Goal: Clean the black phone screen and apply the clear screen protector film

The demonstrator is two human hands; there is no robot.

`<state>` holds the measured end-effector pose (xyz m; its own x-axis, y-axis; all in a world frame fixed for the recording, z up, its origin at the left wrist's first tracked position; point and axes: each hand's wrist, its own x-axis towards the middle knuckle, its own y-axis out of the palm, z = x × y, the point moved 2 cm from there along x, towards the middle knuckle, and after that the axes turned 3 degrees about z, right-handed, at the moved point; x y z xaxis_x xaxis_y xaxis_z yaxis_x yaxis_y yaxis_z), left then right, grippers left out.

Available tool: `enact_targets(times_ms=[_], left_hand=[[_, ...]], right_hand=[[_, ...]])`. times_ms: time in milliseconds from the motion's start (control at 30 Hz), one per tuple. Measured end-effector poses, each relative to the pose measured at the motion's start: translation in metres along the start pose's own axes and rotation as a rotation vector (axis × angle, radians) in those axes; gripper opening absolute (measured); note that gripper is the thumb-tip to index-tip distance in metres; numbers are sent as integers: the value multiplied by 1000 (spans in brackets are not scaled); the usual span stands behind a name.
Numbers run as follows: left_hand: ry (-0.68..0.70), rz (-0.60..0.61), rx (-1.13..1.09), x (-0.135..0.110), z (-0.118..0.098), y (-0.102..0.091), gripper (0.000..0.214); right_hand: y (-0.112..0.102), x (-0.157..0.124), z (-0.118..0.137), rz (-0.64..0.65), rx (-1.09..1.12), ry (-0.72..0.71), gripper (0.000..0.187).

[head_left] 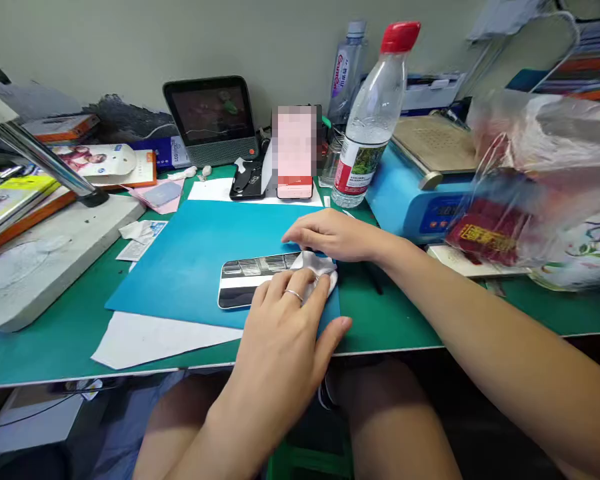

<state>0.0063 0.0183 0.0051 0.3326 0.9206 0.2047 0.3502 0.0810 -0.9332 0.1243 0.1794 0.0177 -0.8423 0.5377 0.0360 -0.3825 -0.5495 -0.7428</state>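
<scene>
A phone (245,280) with a glossy, reflecting face lies flat on a blue mat (190,253). My left hand (285,320), a ring on one finger, presses a crumpled white cloth (321,267) onto the phone's right end, fingers bent over the cloth and thumb spread toward the table edge. My right hand (330,237) reaches in from the right. Its fingers are held together and curled against the phone's far right edge, just behind the cloth. The right end of the phone is hidden under the cloth and fingers.
The blue mat lies on a green table cover (390,313), with white paper (145,340) under its near corner. Behind stand a water bottle (370,127), a small screen speaker (213,120) and a propped pink phone (295,153). A blue heating machine (420,193) and a plastic bag (530,167) are on the right, a white slab (40,260) on the left.
</scene>
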Motion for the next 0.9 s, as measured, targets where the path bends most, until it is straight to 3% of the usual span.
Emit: enact_targets(times_ms=[200,467,600,767,900], left_hand=[[-18,10,66,-15,23,-11,51],[-155,22,134,-43,67,-31,54],[-202,13,121,-52,71,-35,58],[-194,-1,135,-52,71,-36,60],[-228,6,101,-49,77,-35,61]], right_hand=[[-2,1,-4,-12,50,13,96],[-2,3,-11,-37,40,42,85],[-2,4,-8,-31,-3,46,77],[-4,3,-3,-1,-36,43,47],[-5,1,1,72,-69,14,43]])
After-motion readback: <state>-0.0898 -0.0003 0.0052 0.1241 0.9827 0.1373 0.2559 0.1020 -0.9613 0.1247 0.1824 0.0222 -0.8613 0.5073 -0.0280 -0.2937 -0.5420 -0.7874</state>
